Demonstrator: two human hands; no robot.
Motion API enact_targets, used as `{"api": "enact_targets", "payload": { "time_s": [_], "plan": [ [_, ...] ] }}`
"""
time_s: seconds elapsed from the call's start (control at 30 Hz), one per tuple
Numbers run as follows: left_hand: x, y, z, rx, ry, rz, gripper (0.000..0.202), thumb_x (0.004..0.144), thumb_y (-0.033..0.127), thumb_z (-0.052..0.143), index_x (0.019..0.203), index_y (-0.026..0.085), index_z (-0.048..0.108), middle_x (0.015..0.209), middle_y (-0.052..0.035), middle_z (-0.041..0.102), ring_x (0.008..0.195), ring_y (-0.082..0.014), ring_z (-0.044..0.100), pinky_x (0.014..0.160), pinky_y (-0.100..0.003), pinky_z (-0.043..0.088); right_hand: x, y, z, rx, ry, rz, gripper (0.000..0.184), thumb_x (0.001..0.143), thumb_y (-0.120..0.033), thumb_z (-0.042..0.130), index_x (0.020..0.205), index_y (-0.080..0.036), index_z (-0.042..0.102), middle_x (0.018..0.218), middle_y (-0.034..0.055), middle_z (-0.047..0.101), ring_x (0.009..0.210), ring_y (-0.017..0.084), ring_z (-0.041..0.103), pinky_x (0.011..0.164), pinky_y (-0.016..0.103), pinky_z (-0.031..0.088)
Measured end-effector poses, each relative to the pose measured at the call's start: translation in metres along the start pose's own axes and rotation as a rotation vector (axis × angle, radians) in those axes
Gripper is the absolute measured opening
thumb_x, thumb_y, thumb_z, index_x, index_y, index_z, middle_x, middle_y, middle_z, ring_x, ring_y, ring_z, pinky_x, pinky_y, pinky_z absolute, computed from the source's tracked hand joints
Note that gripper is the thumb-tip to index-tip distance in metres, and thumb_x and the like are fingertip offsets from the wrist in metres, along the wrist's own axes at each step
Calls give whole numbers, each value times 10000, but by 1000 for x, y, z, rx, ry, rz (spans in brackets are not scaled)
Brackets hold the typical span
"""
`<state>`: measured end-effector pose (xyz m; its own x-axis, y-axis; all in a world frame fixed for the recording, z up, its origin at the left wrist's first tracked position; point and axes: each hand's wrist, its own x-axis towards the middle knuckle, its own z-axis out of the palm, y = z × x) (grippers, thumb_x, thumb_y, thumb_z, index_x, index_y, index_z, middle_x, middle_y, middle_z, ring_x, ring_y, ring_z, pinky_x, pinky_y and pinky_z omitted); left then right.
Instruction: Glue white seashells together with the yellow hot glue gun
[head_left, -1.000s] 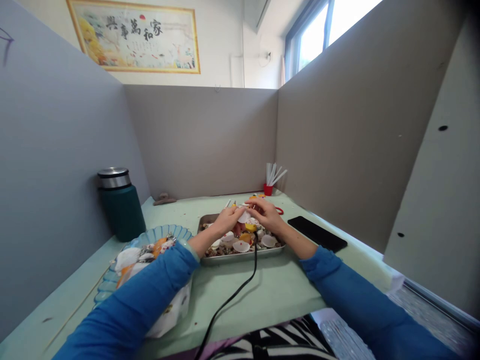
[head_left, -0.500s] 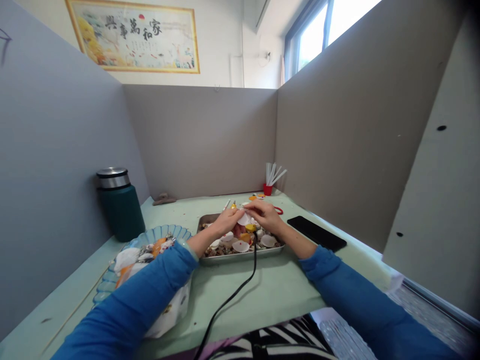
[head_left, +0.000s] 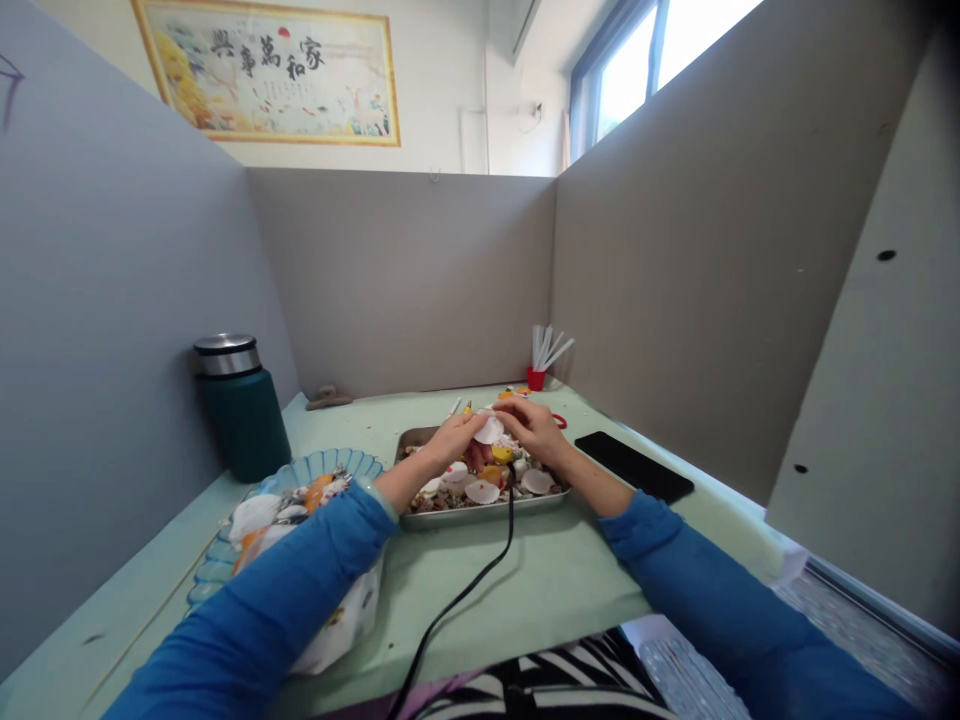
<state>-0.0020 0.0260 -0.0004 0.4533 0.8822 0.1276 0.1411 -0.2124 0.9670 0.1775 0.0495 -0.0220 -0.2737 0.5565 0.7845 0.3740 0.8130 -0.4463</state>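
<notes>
White shell (head_left: 490,430) tipped up; hands (head_left: 454,441) converged, half-curled: left pinching it, right at edge, grip unclear.

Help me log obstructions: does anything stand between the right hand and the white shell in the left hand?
Nothing visible does: the right hand has its fingertips by the white shell, which the left hand holds. The black cord and its yellow end show below the shell, not between.

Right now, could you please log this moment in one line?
Left hand: holds white shell; right hand: at its edge; below: metal tray; green bottle: upright
</notes>
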Motion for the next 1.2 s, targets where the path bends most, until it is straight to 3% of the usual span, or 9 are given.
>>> {"api": "enact_targets", "payload": {
  "time_s": [0.17,0.33,0.6,1.2],
  "plan": [
    [0,1,0,-6,7,-1,453,842,567,462,850,121,538,554,-51,620,362,-137,536,405,-237,403,1,-1,-1,-4,16,9,243,898,-361,506,933,-169,650,769,46,636,625,142,528,563,249,401],
    [0,0,-1,14,15,14,533,824,627,448,741,113,565,556,-71,613,376,-128,535,419,-240,405,1,-4,-2,-24,-3,1,239,894,-368,512,838,-170,634,691,25,596,596,134,492,549,244,368],
    [1,-1,-3,-21,9,44,530,787,631,495,775,106,567,556,-69,609,406,-144,556,436,-257,434,2,-7,-4,-66,-117,61,416,939,-430,403,626,-176,505,567,-3,510,557,124,446,541,246,336],
    [1,-4,-4,108,48,70,530,849,573,426,633,122,601,509,-81,597,381,-147,527,406,-250,394,1,-15,-6,45,-272,45,467,933,-504,385,590,-191,437,534,-12,469,560,127,431,545,253,335]
  ]
}}
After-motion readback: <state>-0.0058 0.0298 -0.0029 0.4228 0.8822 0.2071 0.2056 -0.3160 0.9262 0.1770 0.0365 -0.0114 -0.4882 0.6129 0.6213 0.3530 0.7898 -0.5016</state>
